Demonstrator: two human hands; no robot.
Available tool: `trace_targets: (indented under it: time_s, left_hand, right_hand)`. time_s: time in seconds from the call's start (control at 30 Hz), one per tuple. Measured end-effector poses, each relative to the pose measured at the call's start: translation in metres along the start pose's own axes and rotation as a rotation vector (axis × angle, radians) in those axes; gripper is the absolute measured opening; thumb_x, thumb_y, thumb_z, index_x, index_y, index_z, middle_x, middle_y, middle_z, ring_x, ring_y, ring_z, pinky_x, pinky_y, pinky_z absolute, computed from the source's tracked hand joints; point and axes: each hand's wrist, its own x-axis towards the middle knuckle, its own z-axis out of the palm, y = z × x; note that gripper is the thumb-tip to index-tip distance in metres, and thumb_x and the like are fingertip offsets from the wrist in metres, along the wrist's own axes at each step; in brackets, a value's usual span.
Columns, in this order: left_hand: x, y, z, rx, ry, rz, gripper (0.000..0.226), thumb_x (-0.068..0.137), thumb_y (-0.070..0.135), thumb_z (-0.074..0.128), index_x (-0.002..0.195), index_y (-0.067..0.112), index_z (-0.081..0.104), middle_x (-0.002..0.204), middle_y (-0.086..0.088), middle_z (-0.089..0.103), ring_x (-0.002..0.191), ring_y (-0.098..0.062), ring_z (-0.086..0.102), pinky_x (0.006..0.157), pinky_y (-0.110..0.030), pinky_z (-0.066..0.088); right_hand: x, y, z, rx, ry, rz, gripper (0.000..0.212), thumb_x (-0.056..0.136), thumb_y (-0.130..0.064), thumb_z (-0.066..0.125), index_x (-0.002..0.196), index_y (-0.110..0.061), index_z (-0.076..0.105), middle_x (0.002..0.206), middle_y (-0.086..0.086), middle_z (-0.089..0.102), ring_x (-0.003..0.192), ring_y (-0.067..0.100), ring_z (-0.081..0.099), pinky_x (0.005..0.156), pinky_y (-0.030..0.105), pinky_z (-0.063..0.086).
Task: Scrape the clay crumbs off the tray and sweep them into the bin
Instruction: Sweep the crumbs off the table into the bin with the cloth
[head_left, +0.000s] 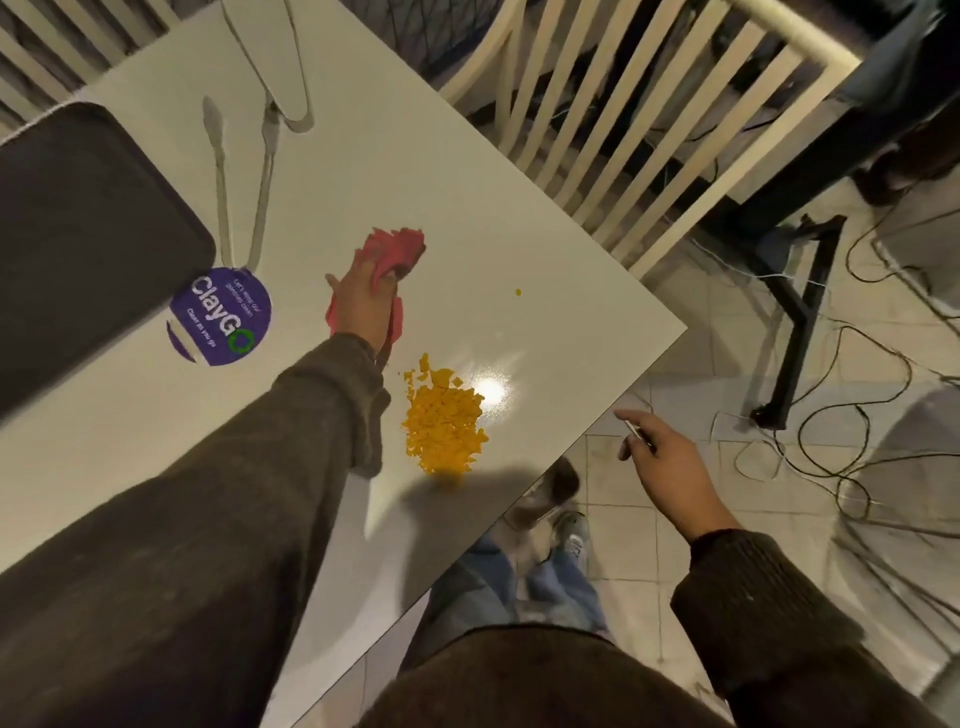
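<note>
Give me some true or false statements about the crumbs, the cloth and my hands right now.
The clay crumbs lie piled on the table, not on the tray. True.
The cloth in the left hand is blue. False: it is pink.
The right hand rests flat on the table. False: it hangs past the table's edge, pinching a thin stick.
One stray crumb lies apart from the pile. True.

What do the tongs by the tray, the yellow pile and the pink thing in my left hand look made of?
Tongs: probably metal, pale silvery with a dull sheen. Yellow pile: matte, crumbly bits, consistent with clay. Pink thing: seemingly soft cloth, bunched and folded in the grip.
</note>
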Motion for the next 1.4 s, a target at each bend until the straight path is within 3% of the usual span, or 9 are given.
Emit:
trace_targets:
  time_s: [0.1, 0.27, 0.37, 0.47, 0.7, 0.87, 1.1, 1.23, 1.4]
  left_hand:
    - [-0.003, 0.035, 0.022, 0.091, -0.152, 0.149, 0.047, 0.106, 0.017, 0.038, 0.153, 0.020, 0.037, 0.161, -0.009, 0.031, 0.153, -0.032, 0.012, 0.125, -0.043, 0.004]
    - [-0.004, 0.075, 0.068, 0.201, -0.419, 0.495, 0.049, 0.099, 0.004, 0.040, 0.142, 0.023, 0.052, 0.152, -0.004, 0.048, 0.145, -0.024, 0.036, 0.121, -0.032, -0.002]
    - [0.006, 0.074, 0.082, 0.443, -0.588, 0.712, 0.055, 0.096, 0.005, 0.036, 0.143, 0.030, 0.052, 0.159, 0.000, 0.037, 0.151, -0.023, 0.027, 0.124, -0.045, -0.005]
    - [0.012, 0.070, 0.067, 0.628, -0.649, 0.793, 0.055, 0.099, 0.004, 0.035, 0.150, 0.023, 0.042, 0.161, 0.000, 0.033, 0.153, -0.023, 0.022, 0.124, -0.049, -0.003]
    - [0.009, 0.017, -0.003, 0.659, -0.640, 0.632, 0.047, 0.103, 0.007, 0.038, 0.146, 0.022, 0.048, 0.161, -0.002, 0.032, 0.153, -0.023, 0.022, 0.125, -0.045, 0.000]
    - [-0.022, -0.042, -0.029, 0.540, -0.487, 0.400, 0.048, 0.104, 0.020, 0.039, 0.151, 0.029, 0.039, 0.162, -0.006, 0.030, 0.151, -0.025, 0.026, 0.125, -0.040, 0.007]
    - [-0.089, -0.058, 0.017, 0.096, -0.157, 0.088, 0.048, 0.104, 0.022, 0.036, 0.151, 0.030, 0.039, 0.160, -0.005, 0.035, 0.152, -0.028, 0.022, 0.125, -0.044, 0.005]
    - [-0.116, -0.057, 0.039, -0.006, -0.164, -0.004, 0.050, 0.099, 0.036, 0.033, 0.148, 0.037, 0.042, 0.161, -0.002, 0.032, 0.153, -0.028, 0.018, 0.125, -0.045, 0.003]
    - [-0.148, -0.037, 0.050, -0.116, -0.177, -0.032, 0.043, 0.106, 0.025, 0.034, 0.147, 0.031, 0.045, 0.160, 0.000, 0.034, 0.152, -0.024, 0.020, 0.126, -0.040, 0.005]
  right_hand:
    - [-0.005, 0.007, -0.001, 0.021, 0.020, 0.023, 0.038, 0.094, -0.008, 0.043, 0.122, -0.030, 0.055, 0.078, -0.002, 0.064, 0.051, 0.002, 0.049, 0.055, 0.022, 0.041]
    - [-0.015, 0.018, -0.006, 0.010, 0.046, 0.040, 0.036, 0.095, -0.009, 0.043, 0.124, -0.027, 0.054, 0.081, 0.000, 0.063, 0.055, 0.006, 0.048, 0.057, 0.020, 0.038]
    - [-0.020, 0.023, -0.008, 0.002, 0.056, 0.048, 0.037, 0.095, -0.009, 0.043, 0.125, -0.027, 0.054, 0.081, 0.001, 0.063, 0.053, 0.007, 0.047, 0.056, 0.020, 0.038]
    - [-0.023, 0.024, -0.010, 0.009, 0.050, 0.057, 0.037, 0.095, -0.009, 0.042, 0.124, -0.028, 0.054, 0.081, 0.001, 0.063, 0.053, 0.008, 0.046, 0.055, 0.022, 0.039]
    - [-0.024, 0.014, -0.007, -0.039, -0.001, 0.009, 0.038, 0.095, -0.011, 0.042, 0.126, -0.027, 0.054, 0.081, -0.002, 0.064, 0.058, 0.007, 0.051, 0.056, 0.020, 0.037]
    - [-0.019, 0.002, -0.003, -0.097, -0.053, -0.036, 0.038, 0.095, -0.011, 0.041, 0.128, -0.027, 0.053, 0.080, -0.005, 0.063, 0.065, 0.007, 0.054, 0.058, 0.020, 0.039]
    - [-0.018, -0.001, 0.000, -0.135, -0.114, -0.101, 0.037, 0.096, -0.012, 0.041, 0.127, -0.027, 0.053, 0.080, -0.003, 0.063, 0.063, 0.005, 0.051, 0.056, 0.020, 0.036]
    - [-0.019, 0.002, -0.004, -0.147, -0.145, -0.124, 0.037, 0.096, -0.011, 0.041, 0.127, -0.028, 0.053, 0.081, -0.001, 0.063, 0.062, 0.006, 0.051, 0.056, 0.020, 0.036]
    - [-0.018, 0.008, -0.014, -0.173, -0.168, -0.144, 0.037, 0.096, -0.013, 0.041, 0.128, -0.027, 0.052, 0.082, -0.002, 0.063, 0.060, 0.004, 0.048, 0.055, 0.019, 0.034]
